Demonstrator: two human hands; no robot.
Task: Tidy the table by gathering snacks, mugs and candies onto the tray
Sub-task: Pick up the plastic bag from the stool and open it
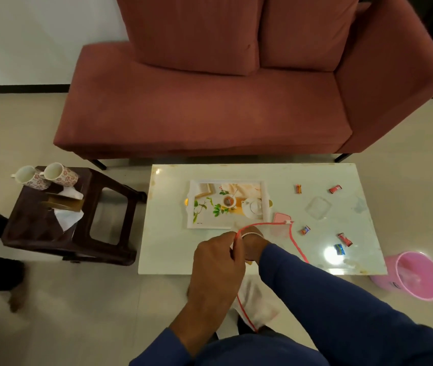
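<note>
A white tray (191, 207) with a printed tea picture lies on the white table (167, 249), left of centre. Several wrapped candies are scattered at the right: a red-orange one (299, 189), red ones (334, 189) (345, 239), a small one (305, 230) and a blue one (339, 249). Two flowered mugs (29, 177) (59, 174) lie on their sides on a dark stool (109, 249) left of the table. My left hand (218, 262) pinches a pink cable (296, 241) at the table's near edge. My right hand (253, 243), partly hidden behind the left, holds the same cable.
The cable runs to a pink device (280, 217) right of the tray. A clear plastic lid (318, 207) lies among the candies. Papers (64, 204) sit on the stool. A pink bucket (418, 274) stands on the floor at the right, and a red sofa (204, 107) behind the table.
</note>
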